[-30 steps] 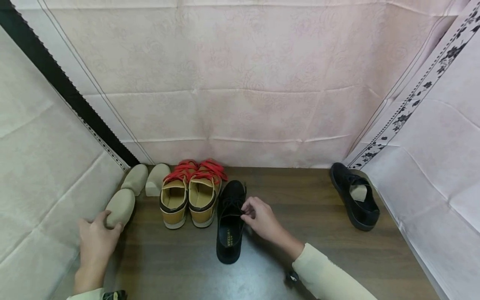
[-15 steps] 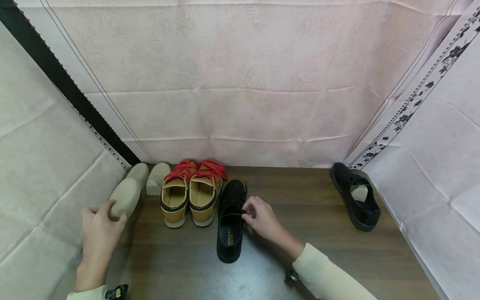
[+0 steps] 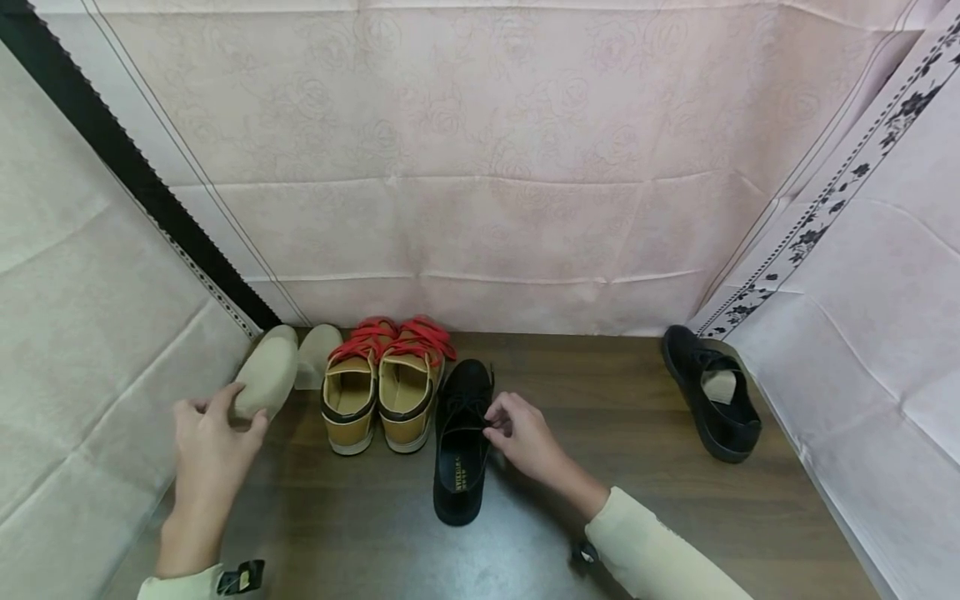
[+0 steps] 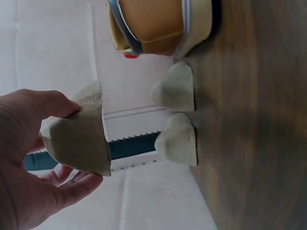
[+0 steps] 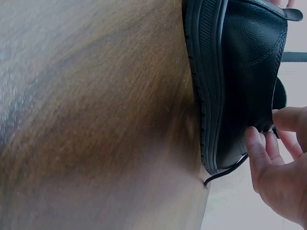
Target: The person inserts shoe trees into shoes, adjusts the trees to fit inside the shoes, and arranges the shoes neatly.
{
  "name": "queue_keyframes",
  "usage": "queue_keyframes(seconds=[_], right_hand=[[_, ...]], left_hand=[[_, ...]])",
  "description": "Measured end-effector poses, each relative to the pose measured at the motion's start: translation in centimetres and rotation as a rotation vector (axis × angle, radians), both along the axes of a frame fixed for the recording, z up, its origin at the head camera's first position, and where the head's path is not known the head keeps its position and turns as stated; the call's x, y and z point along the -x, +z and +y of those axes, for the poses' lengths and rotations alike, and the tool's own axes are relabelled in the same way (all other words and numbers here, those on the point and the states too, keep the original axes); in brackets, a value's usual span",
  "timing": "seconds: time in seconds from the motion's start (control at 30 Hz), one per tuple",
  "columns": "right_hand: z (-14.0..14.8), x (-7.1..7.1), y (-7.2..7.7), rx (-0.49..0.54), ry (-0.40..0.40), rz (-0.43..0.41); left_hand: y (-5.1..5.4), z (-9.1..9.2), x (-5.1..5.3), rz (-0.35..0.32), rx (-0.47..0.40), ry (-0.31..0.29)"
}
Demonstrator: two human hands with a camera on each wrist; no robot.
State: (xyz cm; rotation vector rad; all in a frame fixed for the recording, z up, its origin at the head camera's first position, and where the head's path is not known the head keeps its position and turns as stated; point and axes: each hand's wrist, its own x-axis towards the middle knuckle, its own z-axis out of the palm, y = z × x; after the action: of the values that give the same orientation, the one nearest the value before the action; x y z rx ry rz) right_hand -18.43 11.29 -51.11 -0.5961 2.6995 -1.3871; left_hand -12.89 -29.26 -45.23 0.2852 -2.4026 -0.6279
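Note:
My left hand holds a beige moulded-pulp shoe insert by its sides. In the left wrist view this insert hangs above the floor, with thumb on one side and fingers on the other. Two similar inserts stand on the floor beyond it; from the head, the held one covers one of them. My right hand pinches the side of a black lace-up shoe near its laces. In the right wrist view the shoe stands flat on its sole, one lace end hanging to the floor.
Tan shoes with red laces stand side by side between the inserts and the black shoe. Another black shoe, with a pale insert inside, is at the right wall. Cloth-covered walls border the wooden floor.
My left hand has carried the insert forward and slightly right, towards the inserts at the back left corner. The right hand and the black shoe have stayed put.

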Motion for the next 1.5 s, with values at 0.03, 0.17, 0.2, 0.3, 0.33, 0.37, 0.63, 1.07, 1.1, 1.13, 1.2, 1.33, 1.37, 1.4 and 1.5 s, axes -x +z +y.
queue_keyframes(seconds=[0.03, 0.17, 0.2, 0.3, 0.33, 0.37, 0.63, 1.07, 1.1, 1.13, 1.2, 1.33, 1.37, 1.4, 1.5], right_hand=[[0.0, 0.0, 0.0, 0.001, 0.0, 0.001], [0.0, 0.0, -0.1, 0.005, -0.002, 0.002], [0.0, 0.0, -0.1, 0.006, -0.004, -0.001], [-0.1, 0.0, -0.2, 0.007, -0.005, -0.001], [-0.1, 0.0, -0.2, 0.008, -0.004, -0.001], [-0.1, 0.1, -0.2, 0.008, -0.003, 0.0], [0.0, 0.0, -0.1, 0.002, -0.009, -0.001], [0.0, -0.1, -0.3, 0.013, -0.013, 0.001], [0.0, -0.1, -0.3, 0.014, -0.013, 0.003], [0.0, -0.1, -0.3, 0.014, -0.012, 0.003], [0.0, 0.0, -0.3, 0.017, -0.011, 0.002], [0.0, -0.1, -0.4, 0.018, -0.01, 0.002], [0.0, -0.1, -0.4, 0.017, -0.011, 0.002], [0.0, -0.1, -0.3, 0.016, -0.012, 0.002], [0.0, -0.2, -0.2, 0.016, -0.015, -0.008]], left_hand=[[0.1, 0.2, 0.0, 0.006, 0.001, -0.005], [0.6, 0.9, -0.1, 0.039, 0.008, -0.025], [0.7, 1.1, -0.1, 0.051, 0.014, -0.031], [0.9, 1.6, -0.1, 0.083, 0.034, -0.051], [1.0, 1.7, 0.0, 0.09, 0.037, -0.058], [1.1, 1.9, 0.0, 0.097, 0.041, -0.064], [1.6, 3.2, 0.1, 0.089, 0.022, -0.091], [2.2, 4.8, 0.0, 0.082, 0.01, -0.177], [2.2, 4.9, 0.0, 0.083, 0.013, -0.185], [2.2, 5.1, 0.0, 0.082, 0.016, -0.193], [2.3, 5.2, 0.0, 0.084, 0.024, -0.214], [2.4, 5.5, -0.1, 0.094, 0.037, -0.251], [2.4, 5.6, -0.1, 0.097, 0.039, -0.257], [2.4, 5.7, -0.1, 0.099, 0.04, -0.264], [2.5, 5.8, -0.2, 0.103, 0.049, -0.288]])
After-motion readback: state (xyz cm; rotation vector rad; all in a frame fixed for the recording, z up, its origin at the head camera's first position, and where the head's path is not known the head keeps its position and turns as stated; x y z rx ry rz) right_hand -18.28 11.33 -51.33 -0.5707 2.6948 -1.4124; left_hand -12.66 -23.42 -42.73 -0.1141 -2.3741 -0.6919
